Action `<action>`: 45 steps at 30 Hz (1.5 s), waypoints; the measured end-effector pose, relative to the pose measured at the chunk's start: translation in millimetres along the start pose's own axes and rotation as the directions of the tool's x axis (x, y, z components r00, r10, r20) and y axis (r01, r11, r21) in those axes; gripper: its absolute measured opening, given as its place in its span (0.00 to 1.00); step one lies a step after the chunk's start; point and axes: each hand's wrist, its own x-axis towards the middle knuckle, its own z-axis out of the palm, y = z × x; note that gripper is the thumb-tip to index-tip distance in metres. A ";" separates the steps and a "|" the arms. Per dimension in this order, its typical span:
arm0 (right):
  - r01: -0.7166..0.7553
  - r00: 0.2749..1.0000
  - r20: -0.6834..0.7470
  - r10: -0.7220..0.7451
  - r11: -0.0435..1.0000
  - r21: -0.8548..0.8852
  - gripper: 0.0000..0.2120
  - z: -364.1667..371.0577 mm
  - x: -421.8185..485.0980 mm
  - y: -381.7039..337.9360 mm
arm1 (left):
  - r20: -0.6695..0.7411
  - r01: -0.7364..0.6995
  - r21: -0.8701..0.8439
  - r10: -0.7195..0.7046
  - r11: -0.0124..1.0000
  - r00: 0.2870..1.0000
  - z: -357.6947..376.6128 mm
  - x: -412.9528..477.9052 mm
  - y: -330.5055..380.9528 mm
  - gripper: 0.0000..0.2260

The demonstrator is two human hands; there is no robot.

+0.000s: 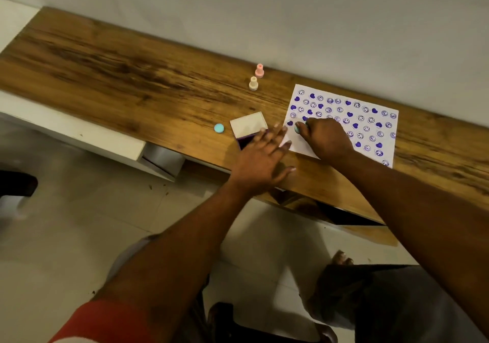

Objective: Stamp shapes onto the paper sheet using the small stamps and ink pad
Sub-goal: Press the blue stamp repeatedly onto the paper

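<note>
Stamp (pixel 297 129) pinched in rt hand (pixel 326 137) fingers, on paper (pixel 302 146); lt hand (pixel 260 157) fingers flat, released.

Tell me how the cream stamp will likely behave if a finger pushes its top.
The cream stamp stands upright, narrow on top with a wider base, so it would probably tip over. Being round, it may then roll on the smooth table.

Two hands (pixel 260 157) (pixel 326 137), three stamps (pixel 259 70) (pixel 253 83) (pixel 297 128), one teal disc (pixel 219 128), one ink pad (pixel 248 125), one paper sheet (pixel 385 131)
</note>
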 end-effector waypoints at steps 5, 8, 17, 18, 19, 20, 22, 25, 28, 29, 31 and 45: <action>0.043 0.999 0.011 -0.042 0.997 -0.069 0.26 4.7 4.8 -2.3 | 0.128 -0.138 0.077 0.128 0.987 0.984 21.8 -4.4 27.7 0.39; 0.043 0.998 0.048 -0.039 0.995 -0.094 0.26 6.8 5.7 -0.6 | 0.133 -0.120 0.061 0.111 0.991 0.985 27.5 -4.0 33.2 0.42; 0.038 0.998 0.051 -0.033 0.993 -0.109 0.26 7.8 5.3 -2.0 | 0.180 -0.069 0.010 0.066 0.998 0.981 42.3 -9.4 37.6 0.45; 0.037 0.998 0.054 -0.031 0.992 -0.117 0.26 7.6 5.2 -2.8 | 0.181 -0.069 0.013 0.065 0.998 0.981 42.8 -9.3 37.5 0.45; 0.031 0.998 0.059 -0.023 0.991 -0.128 0.26 7.8 6.1 -3.4 | 0.183 -0.066 0.018 0.062 0.998 0.981 43.5 -8.9 37.1 0.46; 0.025 0.998 0.065 -0.016 0.990 -0.137 0.26 8.1 7.2 -4.0 | 0.186 -0.061 0.021 0.056 0.998 0.981 44.3 -8.3 36.8 0.46; 0.034 0.995 0.094 -0.020 0.989 -0.146 0.26 6.8 8.5 -4.9 | 0.188 -0.055 0.021 0.050 0.998 0.981 45.6 -8.1 37.4 0.46; 0.083 0.991 0.114 -0.064 0.983 -0.164 0.26 -6.9 12.8 -13.8 | 0.173 -0.051 0.013 0.048 0.999 0.984 48.0 -7.7 37.8 0.46; 0.159 0.981 -0.083 -0.178 0.968 -0.196 0.24 -42.9 26.3 -33.5 | 0.169 -0.044 0.007 0.042 0.999 0.985 50.9 -7.6 38.2 0.46; 0.191 0.950 -0.202 -0.239 0.954 -0.232 0.24 -56.7 32.4 -41.2 | 0.168 -0.045 0.005 0.043 0.999 0.985 51.5 -7.6 38.2 0.46; 0.173 0.862 -0.408 -0.301 0.931 -0.323 0.23 -73.9 35.9 -57.9 | 0.166 -0.049 0.003 0.047 0.999 0.985 52.1 -7.6 37.4 0.46; -0.016 0.995 0.078 0.060 0.880 -0.474 0.15 17.0 -6.9 -55.6 | 0.091 -0.047 -0.058 0.052 0.997 0.994 51.8 -9.8 38.9 0.41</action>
